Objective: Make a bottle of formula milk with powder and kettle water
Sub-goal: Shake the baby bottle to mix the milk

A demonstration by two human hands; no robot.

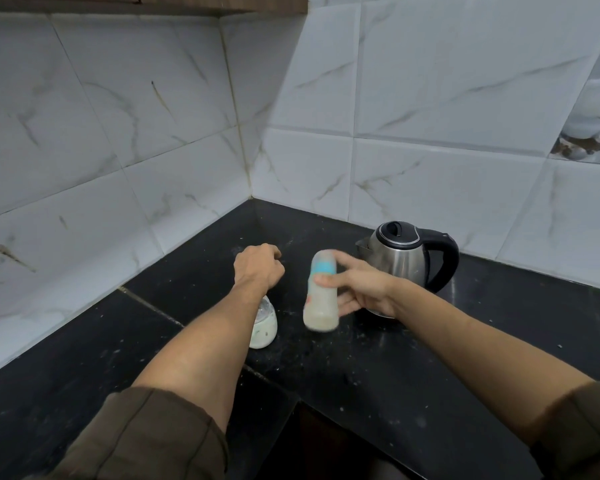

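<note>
My right hand (361,289) grips a baby bottle (321,294) just above the black counter (378,375), thumb in front and fingers behind it. The bottle is blurred and tilted slightly, with pale milk in its lower part and a blue band near the top. My left hand (258,266) is to its left, over the counter, seen from the back with the fingers curled under; nothing shows in it. A steel kettle (404,258) with a black lid and handle stands behind my right hand. A small pale container with a clear top (265,327) stands partly hidden by my left forearm.
The counter sits in a corner between two white marble-tiled walls (136,150). It is dusted with pale specks. Its front edge steps inward below my arms, with a dark gap (326,445) beneath. A wooden cupboard edge (153,3) runs along the top.
</note>
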